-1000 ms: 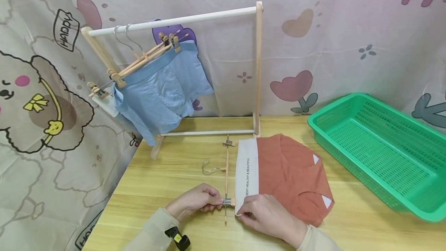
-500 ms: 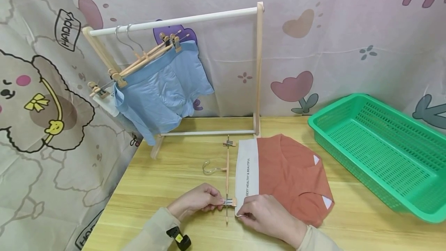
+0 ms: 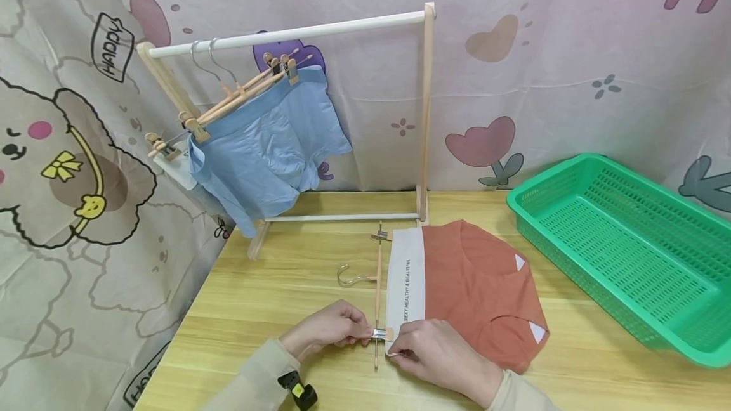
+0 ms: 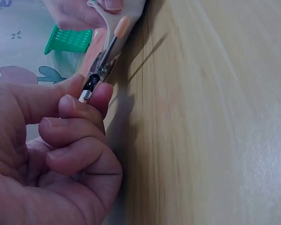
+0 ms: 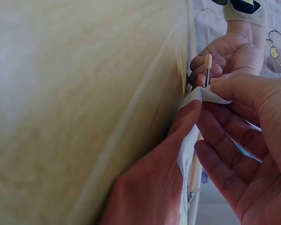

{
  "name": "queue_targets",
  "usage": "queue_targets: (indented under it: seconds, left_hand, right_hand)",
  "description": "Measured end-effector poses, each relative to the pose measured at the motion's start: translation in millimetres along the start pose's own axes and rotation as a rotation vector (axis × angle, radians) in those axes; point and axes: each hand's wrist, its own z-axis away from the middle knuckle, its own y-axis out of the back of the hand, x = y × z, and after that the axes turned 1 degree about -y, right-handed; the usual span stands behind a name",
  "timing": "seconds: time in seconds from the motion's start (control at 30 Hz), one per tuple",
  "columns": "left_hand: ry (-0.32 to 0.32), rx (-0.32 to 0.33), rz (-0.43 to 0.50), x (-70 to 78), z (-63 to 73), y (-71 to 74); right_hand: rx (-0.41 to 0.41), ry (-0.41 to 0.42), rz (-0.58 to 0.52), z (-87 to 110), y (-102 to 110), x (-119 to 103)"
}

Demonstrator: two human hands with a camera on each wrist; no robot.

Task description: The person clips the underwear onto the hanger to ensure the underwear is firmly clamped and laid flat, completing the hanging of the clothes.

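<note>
Rust-red briefs (image 3: 480,284) with a white, lettered waistband (image 3: 407,278) lie flat on the table. Along the waistband lies a thin wooden clip hanger (image 3: 379,284), its metal hook pointing left. My left hand (image 3: 337,325) pinches the hanger's near clip (image 3: 381,334) between thumb and fingers. That clip's front end meets the waistband edge; whether cloth is inside it I cannot tell. My right hand (image 3: 436,351) pinches the near corner of the waistband, which is lifted slightly off the table in the right wrist view (image 5: 194,96). The far clip (image 3: 381,235) lies close to the waistband's other corner.
Behind the hands stands a wooden rack with a white rail (image 3: 297,33). Light blue shorts (image 3: 268,138) hang from it at the left on clip hangers. A green plastic basket (image 3: 617,252) stands on the right. A printed cloth backdrop (image 3: 365,113) closes off the back.
My left hand has moved slightly right with the hanger, bringing the near clip up to the waistband edge. The right hand has kept its hold on the corner.
</note>
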Motion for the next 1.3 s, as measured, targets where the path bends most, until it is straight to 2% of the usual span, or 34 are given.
queue_targets:
  seconds: [0.43, 0.93, 1.07, 1.3]
  left_hand:
    - [0.022, -0.006, -0.017, -1.1, 1.0, -8.0]
    - [0.029, 0.015, -0.073, 5.6, -1.8, -10.8]
    - [0.032, 0.019, -0.122, 8.6, -1.7, -11.5]
    - [-0.011, 0.009, -0.262, 12.4, -0.4, -11.7]
  right_hand:
    - [-0.006, 0.006, -0.005, 4.2, -6.4, -2.0]
    - [0.004, 0.019, -0.002, 0.4, -4.0, -0.3]
    - [0.008, 0.026, 0.003, -0.2, -4.0, 0.4]
    - [-0.025, 0.028, 0.018, 0.2, -4.8, 1.0]
